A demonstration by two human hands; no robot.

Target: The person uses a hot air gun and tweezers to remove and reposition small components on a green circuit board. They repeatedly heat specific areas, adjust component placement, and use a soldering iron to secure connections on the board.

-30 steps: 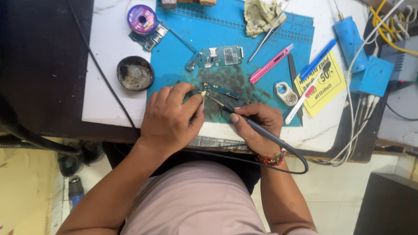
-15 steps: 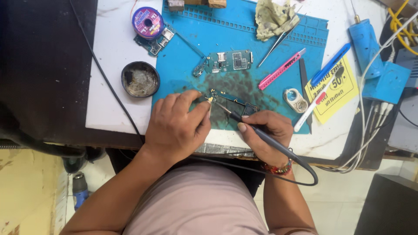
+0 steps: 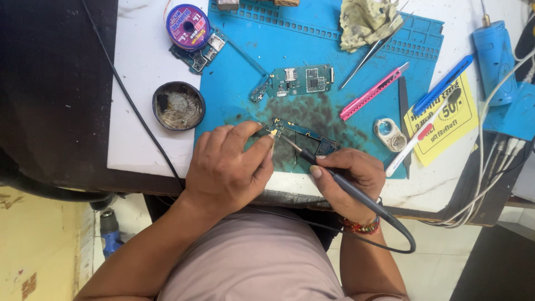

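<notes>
While the left hand (image 3: 228,167) pins a small circuit board (image 3: 304,139) against the blue work mat (image 3: 245,72) near the front edge of the desk, fingers closed down on the board's left end, the right hand (image 3: 354,175) grips a soldering iron (image 3: 334,178) pen-fashion, fingers closed round its black handle, tip laid on the board just beside the left fingertips. By appearance, the step in hand is soldering a joint at that left end; the next move would call for a steady tip and a board kept flat, since fingertips sit close to the hot point. A second circuit board (image 3: 301,81) lies mid-mat, well apart. A round tin (image 3: 178,106) rests on the white desk off the mat's left edge, a solder reel (image 3: 188,27) towards the back left corner. Tweezers (image 3: 370,53), a pink tool (image 3: 373,92) and a blue knife (image 3: 443,86) lie towards the right.
</notes>
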